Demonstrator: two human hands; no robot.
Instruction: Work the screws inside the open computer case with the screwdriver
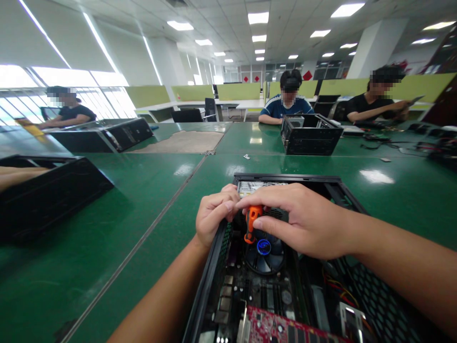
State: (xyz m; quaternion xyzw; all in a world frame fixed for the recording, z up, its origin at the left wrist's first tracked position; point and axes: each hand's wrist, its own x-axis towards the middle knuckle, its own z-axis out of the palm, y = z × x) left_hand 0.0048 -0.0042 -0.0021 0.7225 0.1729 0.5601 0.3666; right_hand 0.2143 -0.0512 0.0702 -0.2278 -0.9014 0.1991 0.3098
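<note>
An orange screwdriver, handle tilted slightly off upright, sits over the fan's far-left part, pinched in the partly closed right hand; its tip is hidden. Left of the fan, the left hand curls, its hold unclear. A red card lies nearer than the fan.

Both forearms are stretched forward; the left hand is curled, the right hand arched beside it, thumb held below the fingers.
</note>
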